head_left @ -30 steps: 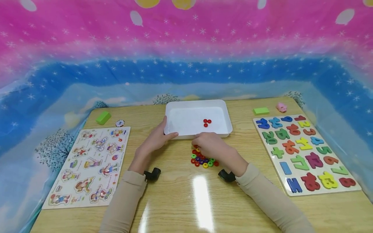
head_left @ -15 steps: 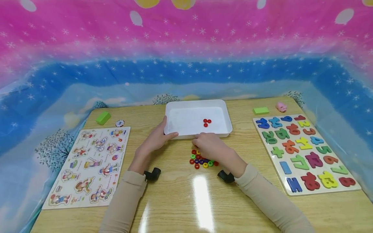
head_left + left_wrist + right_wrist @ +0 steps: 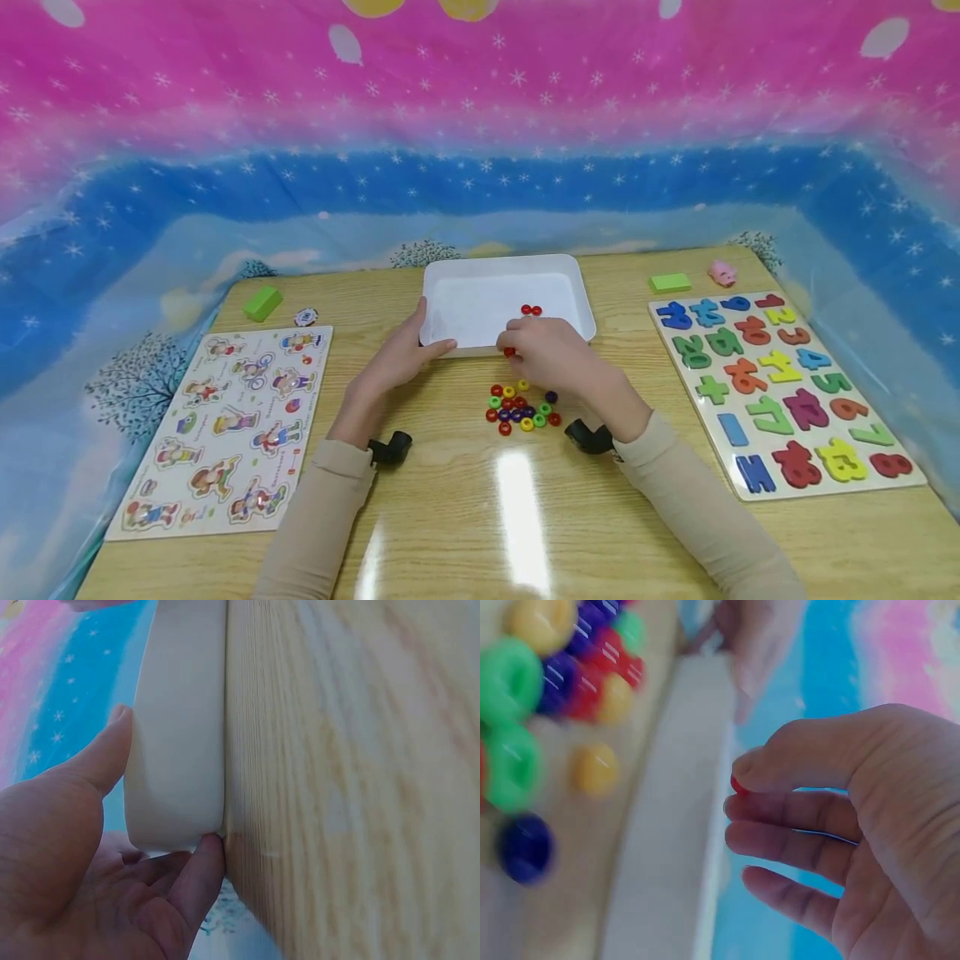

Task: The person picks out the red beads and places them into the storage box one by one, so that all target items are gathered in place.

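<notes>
My left hand (image 3: pixel 400 357) grips the near left corner of a white tray (image 3: pixel 444 304), thumb at the rim and fingers along its outer side. In the left wrist view those fingers meet the tray wall (image 3: pixel 176 735) close to the table. Over the tray's front rim, my right hand (image 3: pixel 553 357) pinches a small red ring (image 3: pixel 510 352) between thumb and forefinger. The right wrist view shows only a sliver of that red ring (image 3: pixel 739 786). Red rings (image 3: pixel 536 311) lie inside the tray, partly covered by the right hand.
In front of the tray lies a pile of red, yellow, green and purple rings (image 3: pixel 517 414). A picture puzzle board (image 3: pixel 217 433) is at left, a number puzzle board (image 3: pixel 787 392) at right. Green blocks (image 3: pixel 263 304), a chip (image 3: pixel 306 317) and a pink pig (image 3: pixel 723 272) stand farther back.
My right hand has risen from the pile to the tray's front rim with a red ring in its fingertips, uncovering more of the pile. The left hand stays at the tray corner.
</notes>
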Tool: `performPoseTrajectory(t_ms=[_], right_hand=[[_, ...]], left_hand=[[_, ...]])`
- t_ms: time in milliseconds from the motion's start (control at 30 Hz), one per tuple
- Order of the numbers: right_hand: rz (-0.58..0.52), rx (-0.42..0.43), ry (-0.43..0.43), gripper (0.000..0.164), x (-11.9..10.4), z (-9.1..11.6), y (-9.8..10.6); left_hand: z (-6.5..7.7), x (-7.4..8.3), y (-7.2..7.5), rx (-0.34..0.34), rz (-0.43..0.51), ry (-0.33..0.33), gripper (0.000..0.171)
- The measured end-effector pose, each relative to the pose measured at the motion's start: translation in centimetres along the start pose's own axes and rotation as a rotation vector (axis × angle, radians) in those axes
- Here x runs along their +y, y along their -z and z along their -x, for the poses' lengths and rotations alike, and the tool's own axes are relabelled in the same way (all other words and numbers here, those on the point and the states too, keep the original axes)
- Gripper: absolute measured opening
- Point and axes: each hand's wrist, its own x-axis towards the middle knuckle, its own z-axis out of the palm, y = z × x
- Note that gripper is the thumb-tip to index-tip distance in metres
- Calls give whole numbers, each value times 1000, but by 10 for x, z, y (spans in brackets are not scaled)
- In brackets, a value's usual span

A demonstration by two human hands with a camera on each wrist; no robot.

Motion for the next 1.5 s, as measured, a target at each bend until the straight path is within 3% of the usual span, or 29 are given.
performPoseTrajectory(t_ms=[233, 733, 1267, 1500], right_hand=[[-66, 21, -149, 16, 29, -9, 14], [-128, -95, -339, 23, 72, -19, -19], [-156, -27, -325, 21, 76, -23, -30], [-148, -11, -288, 22, 70, -19, -21]], left_hand=[[-2, -1, -2, -7, -35, 2, 100], [-5, 1, -5, -3, -16, -8, 97], [-1, -1, -2, -1, -1, -1, 93], [-1, 0, -1, 1, -3, 0, 94]])
